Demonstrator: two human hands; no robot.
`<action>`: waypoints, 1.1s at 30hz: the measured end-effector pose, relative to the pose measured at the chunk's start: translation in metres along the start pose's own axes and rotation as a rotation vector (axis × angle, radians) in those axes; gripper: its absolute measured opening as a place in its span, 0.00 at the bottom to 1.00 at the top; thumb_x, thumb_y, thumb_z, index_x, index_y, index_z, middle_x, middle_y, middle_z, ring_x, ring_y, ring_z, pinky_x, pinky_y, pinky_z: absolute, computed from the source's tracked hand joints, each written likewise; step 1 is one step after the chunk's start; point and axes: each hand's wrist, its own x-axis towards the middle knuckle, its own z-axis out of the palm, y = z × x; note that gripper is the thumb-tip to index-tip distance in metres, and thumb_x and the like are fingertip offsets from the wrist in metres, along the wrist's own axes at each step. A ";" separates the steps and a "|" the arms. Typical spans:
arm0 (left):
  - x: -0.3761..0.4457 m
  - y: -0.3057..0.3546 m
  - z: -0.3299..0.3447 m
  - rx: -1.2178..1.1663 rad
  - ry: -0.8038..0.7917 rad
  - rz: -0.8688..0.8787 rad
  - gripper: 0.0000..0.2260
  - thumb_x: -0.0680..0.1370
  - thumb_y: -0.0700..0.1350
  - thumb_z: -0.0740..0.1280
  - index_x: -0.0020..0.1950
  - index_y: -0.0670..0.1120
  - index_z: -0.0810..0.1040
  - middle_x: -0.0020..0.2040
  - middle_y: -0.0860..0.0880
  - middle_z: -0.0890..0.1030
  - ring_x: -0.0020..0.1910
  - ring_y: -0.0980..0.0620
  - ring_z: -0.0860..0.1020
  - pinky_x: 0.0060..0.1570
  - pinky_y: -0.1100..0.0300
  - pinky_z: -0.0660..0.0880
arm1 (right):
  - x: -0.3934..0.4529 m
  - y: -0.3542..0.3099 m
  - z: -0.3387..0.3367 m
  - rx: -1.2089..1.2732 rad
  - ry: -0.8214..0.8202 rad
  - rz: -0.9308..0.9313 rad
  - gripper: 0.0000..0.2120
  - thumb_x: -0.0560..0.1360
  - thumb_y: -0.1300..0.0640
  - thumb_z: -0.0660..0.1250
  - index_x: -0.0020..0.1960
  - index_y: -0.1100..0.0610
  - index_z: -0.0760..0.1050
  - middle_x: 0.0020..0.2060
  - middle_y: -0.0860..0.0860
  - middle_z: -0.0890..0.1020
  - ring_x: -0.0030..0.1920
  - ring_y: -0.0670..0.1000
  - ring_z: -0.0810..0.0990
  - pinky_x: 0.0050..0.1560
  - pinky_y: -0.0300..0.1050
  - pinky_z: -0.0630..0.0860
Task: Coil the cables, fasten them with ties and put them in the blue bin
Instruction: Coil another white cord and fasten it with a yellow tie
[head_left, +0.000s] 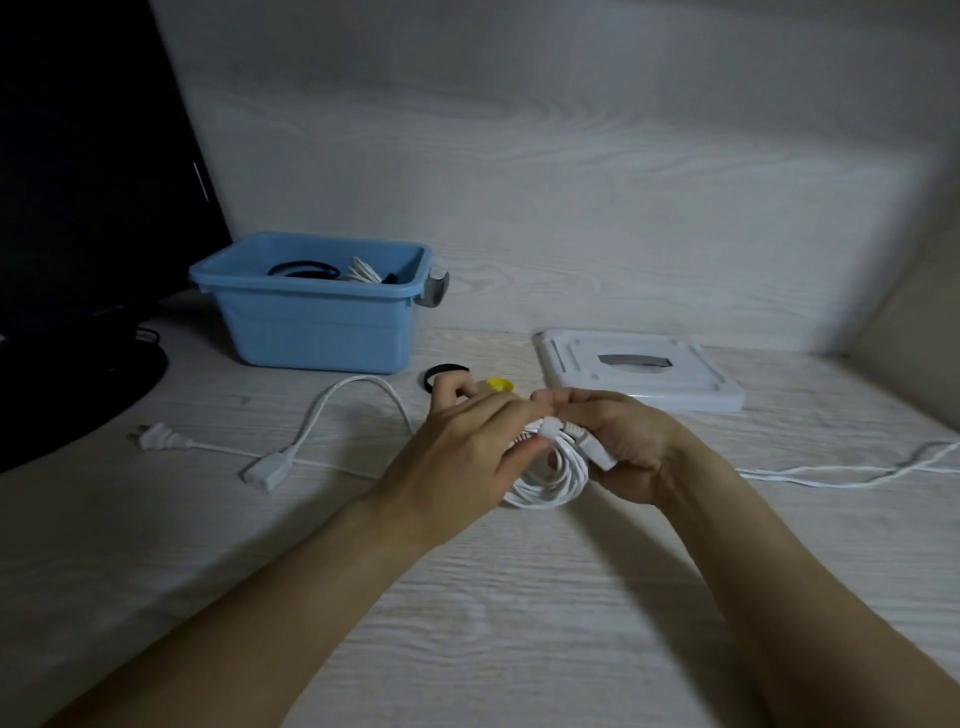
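So, from the head view you are partway through: the blue bin (317, 312) at the back left of the counter (467, 597) already holds what look like a dark coil and a white bundle, so at least some cables seem done. You have a white coiled cable (550, 475) held up just above the counter in front of you; your right hand (623, 447) is closed around one side of the coil, where a plug end pokes out of the grip, and your left hand (462, 447) is pinching at the top of the loops with thumb and forefinger while the other fingers (447, 389) stand spread. I judge that this coil is wound but not yet tied. A black tie (445, 372) and a yellow tie (500, 385) lie just beyond your hands, unused. One more white extension cable (358, 395) lies loose across the counter, its plug (156, 436) and socket (262, 470) to the left and the far run trailing off at the right edge, so it is left to coil, tie and bin. A white lid (639, 369) rests to the right of the bin. Your left hand hides the coil's near side, so you cannot tell whether a tie is already in your fingers; the bin's contents are mostly below its rim, and the dark shape at far left is cut off.
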 end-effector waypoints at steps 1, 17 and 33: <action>0.000 -0.001 0.000 0.022 -0.015 -0.030 0.09 0.79 0.47 0.66 0.52 0.43 0.82 0.46 0.49 0.83 0.43 0.50 0.71 0.52 0.53 0.65 | 0.002 0.002 0.001 -0.016 0.030 -0.037 0.09 0.78 0.68 0.62 0.45 0.60 0.80 0.39 0.58 0.84 0.36 0.53 0.83 0.40 0.46 0.80; 0.012 -0.014 -0.009 -0.353 -0.380 -0.530 0.11 0.81 0.45 0.65 0.39 0.56 0.70 0.33 0.54 0.75 0.35 0.56 0.74 0.35 0.62 0.65 | 0.010 0.012 -0.003 -0.524 0.081 -0.776 0.11 0.72 0.74 0.71 0.48 0.61 0.77 0.44 0.55 0.83 0.44 0.48 0.83 0.47 0.39 0.78; 0.029 -0.005 -0.014 -1.779 -0.375 -1.174 0.23 0.81 0.51 0.57 0.63 0.34 0.77 0.46 0.36 0.78 0.41 0.43 0.79 0.46 0.52 0.78 | 0.010 0.007 -0.004 -0.338 0.082 -0.925 0.08 0.74 0.73 0.69 0.51 0.65 0.77 0.45 0.58 0.83 0.47 0.53 0.83 0.50 0.43 0.78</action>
